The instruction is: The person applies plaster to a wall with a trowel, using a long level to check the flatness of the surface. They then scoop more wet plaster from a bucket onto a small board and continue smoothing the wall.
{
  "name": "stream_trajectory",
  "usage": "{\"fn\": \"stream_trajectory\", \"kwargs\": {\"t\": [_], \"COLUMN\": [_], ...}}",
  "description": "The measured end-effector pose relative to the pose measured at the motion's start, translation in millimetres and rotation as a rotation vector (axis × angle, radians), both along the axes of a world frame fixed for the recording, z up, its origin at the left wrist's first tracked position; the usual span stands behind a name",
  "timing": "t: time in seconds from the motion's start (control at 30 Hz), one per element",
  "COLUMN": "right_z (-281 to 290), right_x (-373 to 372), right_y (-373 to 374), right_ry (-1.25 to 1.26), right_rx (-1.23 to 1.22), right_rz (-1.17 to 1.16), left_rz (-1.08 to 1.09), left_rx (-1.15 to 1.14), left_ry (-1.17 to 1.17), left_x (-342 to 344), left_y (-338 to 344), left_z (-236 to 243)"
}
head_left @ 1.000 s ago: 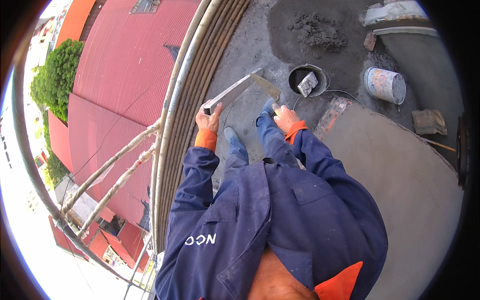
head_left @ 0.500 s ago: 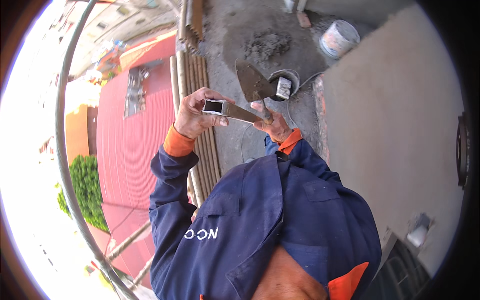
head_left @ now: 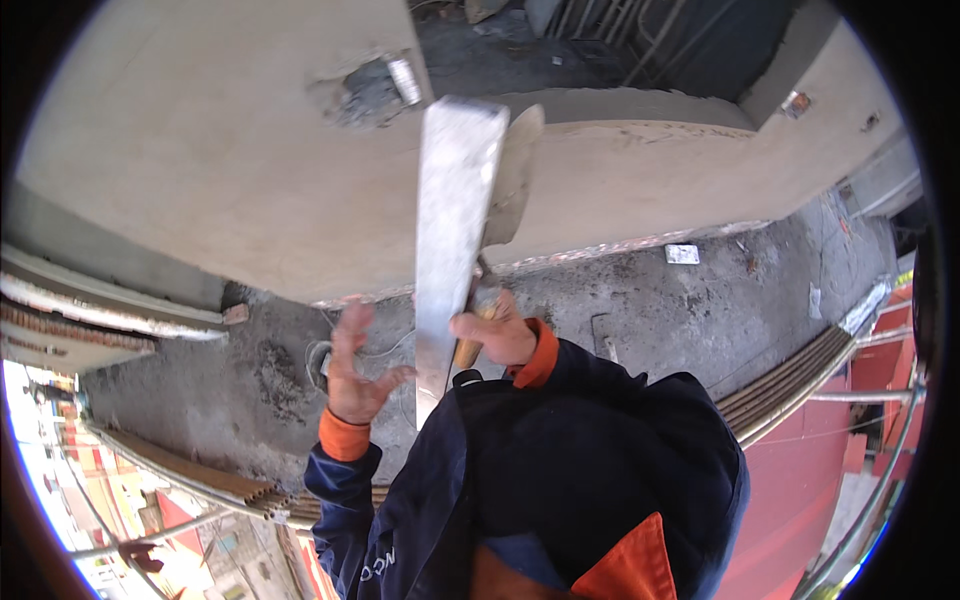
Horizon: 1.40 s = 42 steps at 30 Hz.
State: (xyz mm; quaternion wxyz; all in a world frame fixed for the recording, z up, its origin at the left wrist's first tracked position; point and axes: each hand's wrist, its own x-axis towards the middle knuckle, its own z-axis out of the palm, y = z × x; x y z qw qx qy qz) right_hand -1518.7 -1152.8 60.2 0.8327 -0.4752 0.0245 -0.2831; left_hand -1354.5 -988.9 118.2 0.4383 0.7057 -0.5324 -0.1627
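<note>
Head view showed a holding step: right hand [head_left: 508,332] curled round a trowel [head_left: 513,180] and, apparently, a metal bar [head_left: 455,230] before the wall [head_left: 640,175]; left hand [head_left: 353,385] spread, gripping nothing; moving both called for steadiness.

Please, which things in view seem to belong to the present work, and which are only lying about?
Seem to belong to the work:
- trowel, held in the right hand
- long metal bar alongside it; the open left hand is nearby

Seem to be just lying about:
- pale block on the floor
- long poles along the floor's edge
</note>
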Motion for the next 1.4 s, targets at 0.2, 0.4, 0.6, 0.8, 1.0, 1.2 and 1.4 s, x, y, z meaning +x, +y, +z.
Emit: {"fn": "stream_trajectory", "kwargs": {"t": [0.2, 0.4, 0.6, 0.8, 1.0, 1.2, 1.4], "right_z": [45, 26, -18, -50, -55, -51, -60], "right_x": [-144, -287, -361, -379, -375, -375, -379], "right_y": [-172, -303, -332, -328, -332, -331, -329], "right_ry": [-0.177, -0.056, 0.204, 0.385, 0.454, 0.460, 0.491], "right_rx": [0.245, 0.466, 0.347, 0.291, 0.307, 0.265, 0.309], "right_rz": [-0.605, -1.123, -1.385, -1.458, -1.445, -1.414, -1.408], "left_rz": [-0.079, -0.247, -0.176, -0.150, -0.168, -0.168, -0.204], "left_rx": [-0.006, -0.123, -0.098, -0.030, -0.007, 0.051, 0.073], "left_ry": [-0.314, -0.533, -0.674, -0.752, -0.774, -0.779, -0.764], "left_x": [-130, -206, -207, -194, -190, -183, -180], "left_y": [-180, -346, -417, -445, -468, -488, -501], "left_z": [-66, -12, 17, 23, 15, 3, -3]}}
